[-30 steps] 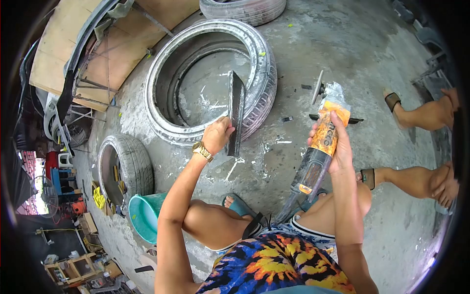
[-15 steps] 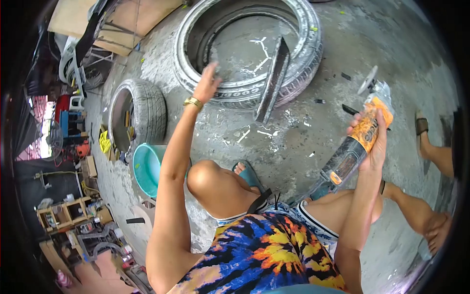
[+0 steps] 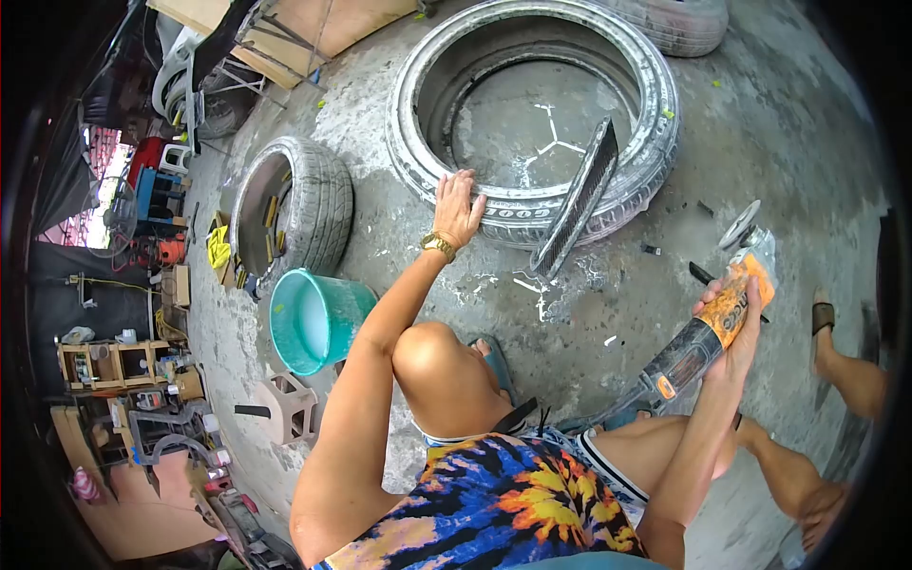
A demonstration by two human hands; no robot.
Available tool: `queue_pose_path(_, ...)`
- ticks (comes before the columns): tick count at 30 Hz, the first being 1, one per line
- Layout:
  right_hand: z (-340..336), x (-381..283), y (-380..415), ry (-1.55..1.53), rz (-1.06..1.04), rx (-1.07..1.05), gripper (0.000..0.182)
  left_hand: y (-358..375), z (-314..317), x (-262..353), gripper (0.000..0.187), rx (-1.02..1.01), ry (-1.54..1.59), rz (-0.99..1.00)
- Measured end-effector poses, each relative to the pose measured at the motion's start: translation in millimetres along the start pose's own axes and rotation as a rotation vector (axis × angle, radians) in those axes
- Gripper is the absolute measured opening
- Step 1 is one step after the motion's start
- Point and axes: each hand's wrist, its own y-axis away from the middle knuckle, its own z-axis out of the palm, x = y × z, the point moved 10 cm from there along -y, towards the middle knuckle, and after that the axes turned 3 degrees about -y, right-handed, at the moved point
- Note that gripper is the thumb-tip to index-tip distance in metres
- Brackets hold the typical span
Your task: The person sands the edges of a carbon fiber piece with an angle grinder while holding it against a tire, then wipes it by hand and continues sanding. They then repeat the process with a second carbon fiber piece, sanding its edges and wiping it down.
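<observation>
My right hand [image 3: 741, 332] is wrapped around an orange and black angle grinder [image 3: 698, 347], its disc [image 3: 739, 224] pointing away from me. With fingers stretched out, my left hand [image 3: 459, 211] rests on the near left sidewall of a large dusty tire [image 3: 532, 209] lying flat on the floor. A gold watch [image 3: 439, 245] is on that wrist. Across the tire's near right sidewall leans a long dark carbon-patterned strip [image 3: 578, 195], its lower end hanging past the tread. The grinder's grip is partly hidden by my fingers.
A second tire [image 3: 323, 204] stands at left with yellow-handled tools in it. Near it are a teal bucket [image 3: 351, 313] and a beige stool [image 3: 296, 404]. Another person's legs [image 3: 788, 465] are at right. Offcuts [image 3: 650, 249] lie on the concrete floor [image 3: 475, 304].
My left hand, raised over the tire's edge before, now lies on its sidewall. The view has shifted, showing more of the bucket and stool. The grinder stays in my right hand.
</observation>
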Motion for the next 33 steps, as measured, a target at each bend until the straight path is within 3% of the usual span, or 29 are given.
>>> queue_pose_path(2, -0.5, 0.0, 0.1, 0.008, -0.001, 0.004, 0.036, 1.2, -4.0, 0.7, 0.027, 0.034, 0.035, 0.005)
queue_pose_path(10, -1.0, 2.9, -4.6, -0.019, -0.001, -0.022, 0.036, 0.8, -7.8, 4.4, 0.030, 0.025, 0.012, 0.016)
queue_pose_path(13, 0.0, 4.9, -1.8, 0.043, 0.021, -0.019, 0.037, 1.1, -10.6, -2.8, 0.042, 0.045, 0.098, -0.057)
queue_pose_path(15, -6.7, 3.7, -0.6, 0.092, -0.017, 0.027, 0.041, 1.3, -17.8, 4.5, 0.046, 0.041, 0.128, 0.050)
queue_pose_path(19, -18.7, 19.2, -12.0, -0.032, 0.091, 0.044, 0.040, -3.9, -4.8, 11.1, 0.038, -0.141, -0.029, 0.074)
queue_pose_path(21, -12.5, 18.8, -16.2, -0.073, 0.058, 0.004, 0.039, -23.6, -0.9, 8.7, 0.032, -0.229, 0.039, 0.068)
queue_pose_path(23, -8.3, 18.9, -15.9, -0.094, 0.028, -0.029, 0.039, -40.6, 29.2, -5.5, 0.049, -0.542, -0.074, -0.071)
queue_pose_path(25, -3.2, 17.1, -13.4, -0.081, -0.011, -0.029, 0.038, -58.9, 75.0, -20.4, 0.059, -0.706, 0.046, -0.082)
queue_pose_path(26, 2.4, 18.4, -13.2, -0.085, 0.002, -0.037, 0.038, -75.5, 88.2, -18.4, 0.059, -0.600, 0.092, -0.013)
queue_pose_path(29, 9.4, 21.5, -7.4, -0.081, -0.014, -0.078, 0.039, -97.1, 121.9, 9.4, 0.058, -0.671, 0.232, -0.055)
queue_pose_path(30, 10.1, 24.0, -5.4, -0.079, -0.023, -0.084, 0.039, -86.9, 137.3, 25.3, 0.066, -0.900, 0.324, -0.074)
queue_pose_path(33, 10.9, 24.3, -3.0, -0.025, -0.049, -0.082, 0.039, -71.4, 156.6, 36.7, 0.074, -1.022, 0.161, -0.126)
